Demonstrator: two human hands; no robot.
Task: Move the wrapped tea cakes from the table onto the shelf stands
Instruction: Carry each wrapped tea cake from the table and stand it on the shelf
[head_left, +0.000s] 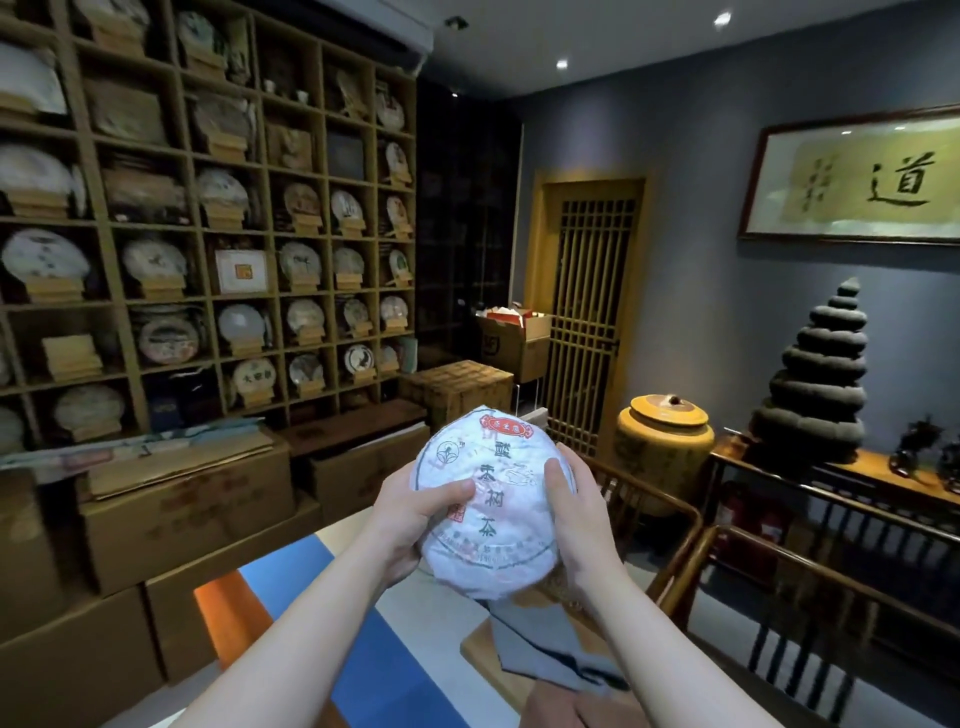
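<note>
Shelf wall (208, 208) fills 9 to 11 o'clock; most cubbies already carry wrapped cakes on wooden stands, 1 bare stand (70, 356) visible at about 9 o'clock. Wrapped tea cake (491, 499) held up at centre frame, face toward the camera, lifted clear of the desk (395, 649) below at 6 o'clock and well apart from the shelf. Risks, as judged: the paper wrap looks thin and slick, so the cake could slide out if either hand lets go early; a thumb pressing hard could tear or crease the wrapper; cartons (182, 509) stacked under the shelf force a long reach, which could knock neighbouring cakes off their stands. Left hand (415, 519) grip: fingers curled behind the left rim, thumb laid across the face, clamped on the cake. Right hand (571, 504) grip: same on the right rim, thumb on the front, clamped.
</note>
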